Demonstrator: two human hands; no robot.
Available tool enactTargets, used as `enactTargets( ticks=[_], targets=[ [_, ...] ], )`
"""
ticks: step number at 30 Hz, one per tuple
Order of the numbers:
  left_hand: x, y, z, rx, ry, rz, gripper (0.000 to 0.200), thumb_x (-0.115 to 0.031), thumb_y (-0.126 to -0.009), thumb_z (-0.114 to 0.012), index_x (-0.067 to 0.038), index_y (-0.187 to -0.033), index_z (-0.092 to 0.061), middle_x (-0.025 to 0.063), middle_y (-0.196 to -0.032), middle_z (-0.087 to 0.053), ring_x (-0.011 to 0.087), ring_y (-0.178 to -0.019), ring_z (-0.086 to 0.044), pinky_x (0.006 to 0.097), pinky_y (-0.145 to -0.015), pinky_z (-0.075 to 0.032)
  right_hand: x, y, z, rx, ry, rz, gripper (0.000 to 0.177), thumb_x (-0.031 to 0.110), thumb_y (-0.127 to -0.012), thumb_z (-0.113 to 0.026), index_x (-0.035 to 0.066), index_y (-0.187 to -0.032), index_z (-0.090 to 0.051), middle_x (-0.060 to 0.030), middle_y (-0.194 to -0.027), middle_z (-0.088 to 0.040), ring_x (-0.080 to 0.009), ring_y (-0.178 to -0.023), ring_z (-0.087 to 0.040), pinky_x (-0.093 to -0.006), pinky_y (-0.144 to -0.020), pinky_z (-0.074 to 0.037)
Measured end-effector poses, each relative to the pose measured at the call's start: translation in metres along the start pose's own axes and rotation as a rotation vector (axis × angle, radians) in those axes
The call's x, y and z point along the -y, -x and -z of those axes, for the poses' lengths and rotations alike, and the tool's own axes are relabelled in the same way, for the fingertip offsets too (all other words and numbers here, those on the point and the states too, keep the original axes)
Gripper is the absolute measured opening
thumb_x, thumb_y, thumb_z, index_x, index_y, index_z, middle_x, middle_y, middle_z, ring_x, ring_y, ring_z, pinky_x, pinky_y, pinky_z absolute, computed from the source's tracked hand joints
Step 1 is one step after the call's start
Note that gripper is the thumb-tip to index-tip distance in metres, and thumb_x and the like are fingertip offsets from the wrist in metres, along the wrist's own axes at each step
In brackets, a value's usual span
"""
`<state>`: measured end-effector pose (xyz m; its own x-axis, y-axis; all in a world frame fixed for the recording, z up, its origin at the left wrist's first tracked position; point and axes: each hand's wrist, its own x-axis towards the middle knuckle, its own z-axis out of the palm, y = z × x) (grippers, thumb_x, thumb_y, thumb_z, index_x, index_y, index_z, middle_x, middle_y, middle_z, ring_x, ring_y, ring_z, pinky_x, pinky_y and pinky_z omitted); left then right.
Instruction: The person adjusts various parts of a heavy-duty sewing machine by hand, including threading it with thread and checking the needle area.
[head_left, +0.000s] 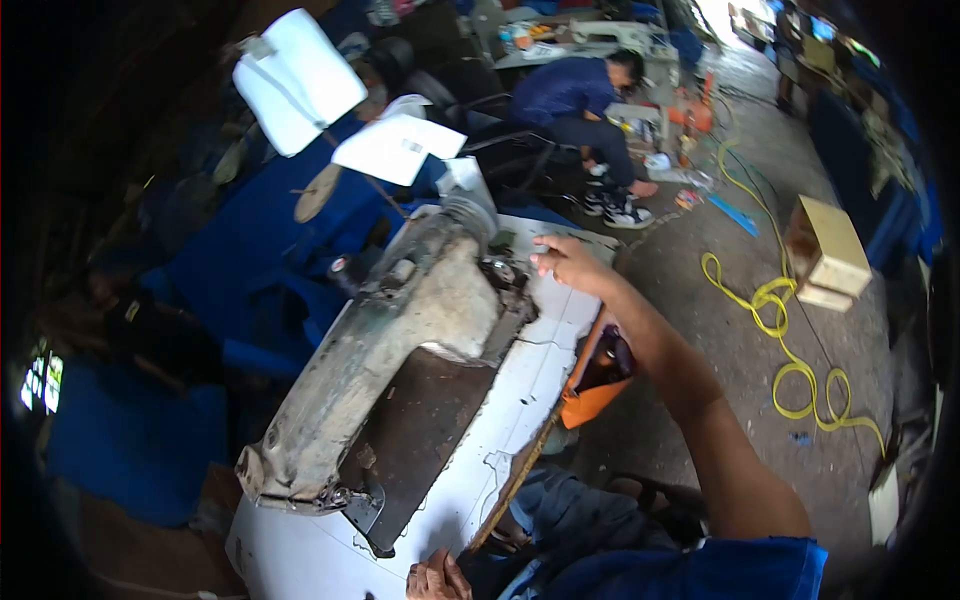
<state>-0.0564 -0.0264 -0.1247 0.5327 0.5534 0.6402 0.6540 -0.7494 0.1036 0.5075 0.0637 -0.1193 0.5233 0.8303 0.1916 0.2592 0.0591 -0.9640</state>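
An old, stained industrial sewing machine (345, 375) stands on a white tabletop (525, 385) with cracked edges and a dark opening beside the machine's arm. My right hand (570, 262) is over the tabletop near the pulley end of the machine, its fingers apart and partly bent, with nothing visible in them. At the near edge of the tabletop, by the presser-foot end, is my left hand (437, 577). Its fingers are curled together, and the frame's bottom cuts it off. Whatever it may hold is hidden.
An orange pouch (598, 385) hangs beside the table. Yellow hose (770, 310) lies in loops on the floor near a wooden box (828, 252). Another person (575, 105) crouches beyond the table. A white lamp shade (298, 83) and paper (398, 148) stand above the machine.
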Motion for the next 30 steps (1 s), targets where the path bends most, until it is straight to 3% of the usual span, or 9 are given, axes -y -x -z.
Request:
enactTargets(
  ticks=[2,8,13,16,22,24,26,28,30],
  targets=[
    [-0.008,-0.009,0.001,-0.022,0.083,-0.002,0.017,-0.017,-0.096,-0.067,-0.003,-0.091,-0.075,0.0148,-0.075,-0.067,0.0345,-0.065,-0.062,0.0457,-0.064,-0.051,0.032,0.036,0.033,0.090,-0.089,-0.159,0.038,0.027,-0.100,-0.064,-0.002,-0.125,-0.064,-0.0017,-0.086,-0.067,-0.0079,-0.059,-0.052,-0.0248,-0.055,-0.046],
    [-0.016,-0.025,0.004,0.036,0.061,-0.112,0.021,-0.013,-0.095,-0.070,-0.003,-0.076,-0.070,0.0147,-0.061,-0.053,0.0336,-0.057,-0.053,0.0459,-0.058,-0.045,-0.059,0.119,0.068,-0.496,-0.270,-0.130,0.031,0.029,-0.104,-0.054,0.002,-0.106,-0.069,-0.0022,-0.091,-0.067,-0.0081,-0.075,-0.058,-0.0228,-0.069,-0.047],
    [-0.024,-0.024,0.009,0.060,0.013,-0.059,0.017,-0.014,-0.094,-0.071,-0.001,-0.083,-0.072,0.0180,-0.069,-0.061,0.0354,-0.063,-0.059,0.0471,-0.061,-0.049,-0.066,0.155,0.026,-0.444,-0.479,-0.131,0.045,0.029,-0.108,-0.046,-0.006,-0.133,-0.058,-0.0127,-0.122,-0.067,-0.0196,-0.112,-0.062,-0.0311,-0.100,-0.047],
    [-0.025,-0.022,0.007,0.063,-0.010,-0.035,0.014,-0.015,-0.094,-0.072,-0.002,-0.090,-0.075,0.0186,-0.075,-0.064,0.0366,-0.066,-0.062,0.0478,-0.063,-0.051,-0.109,0.144,0.017,-0.394,-0.137,0.008,0.059,0.040,-0.110,-0.037,-0.011,-0.135,-0.052,-0.0143,-0.131,-0.063,-0.0143,-0.119,-0.057,-0.0299,-0.108,-0.041],
    [-0.030,-0.026,0.010,0.070,-0.047,-0.018,0.011,-0.016,-0.095,-0.071,-0.007,-0.096,-0.077,0.0169,-0.078,-0.067,0.0360,-0.069,-0.064,0.0472,-0.064,-0.053,-0.073,0.146,0.007,-0.325,-0.663,-0.155,0.065,0.050,-0.109,-0.039,-0.009,-0.134,-0.054,-0.0094,-0.128,-0.062,-0.0133,-0.118,-0.055,-0.0294,-0.109,-0.040],
    [-0.032,-0.031,0.010,0.035,-0.009,-0.043,0.010,-0.015,-0.095,-0.071,-0.007,-0.097,-0.076,0.0163,-0.079,-0.068,0.0358,-0.069,-0.064,0.0471,-0.063,-0.053,-0.056,0.149,0.014,-0.319,-0.314,-0.206,0.059,0.047,-0.109,-0.042,-0.005,-0.136,-0.055,-0.0107,-0.125,-0.063,-0.0160,-0.114,-0.060,-0.0315,-0.106,-0.043],
    [-0.021,-0.018,0.006,0.024,-0.028,-0.046,0.010,-0.014,-0.094,-0.071,-0.006,-0.098,-0.075,0.0164,-0.080,-0.068,0.0364,-0.070,-0.063,0.0472,-0.065,-0.052,-0.074,0.143,0.023,-0.400,0.428,0.097,0.037,0.026,-0.104,-0.059,-0.004,-0.126,-0.058,-0.0169,-0.113,-0.066,-0.0210,-0.107,-0.063,-0.0322,-0.097,-0.047],
    [-0.011,-0.016,0.001,0.032,0.028,-0.082,0.011,-0.013,-0.093,-0.071,-0.005,-0.099,-0.075,0.0167,-0.080,-0.068,0.0367,-0.071,-0.063,0.0472,-0.066,-0.052,-0.057,0.131,0.014,-0.719,-0.096,0.232,0.026,0.018,-0.101,-0.063,-0.003,-0.118,-0.062,-0.0150,-0.105,-0.067,-0.0191,-0.099,-0.064,-0.0337,-0.090,-0.050],
    [-0.014,-0.018,0.002,0.041,0.027,-0.067,0.011,-0.012,-0.092,-0.071,-0.005,-0.100,-0.074,0.0171,-0.081,-0.068,0.0370,-0.071,-0.063,0.0477,-0.067,-0.052,-0.006,0.127,0.008,-0.595,-0.007,0.282,0.022,0.016,-0.101,-0.064,-0.002,-0.113,-0.065,-0.0133,-0.100,-0.068,-0.0182,-0.092,-0.065,-0.0347,-0.085,-0.052]
  ],
)
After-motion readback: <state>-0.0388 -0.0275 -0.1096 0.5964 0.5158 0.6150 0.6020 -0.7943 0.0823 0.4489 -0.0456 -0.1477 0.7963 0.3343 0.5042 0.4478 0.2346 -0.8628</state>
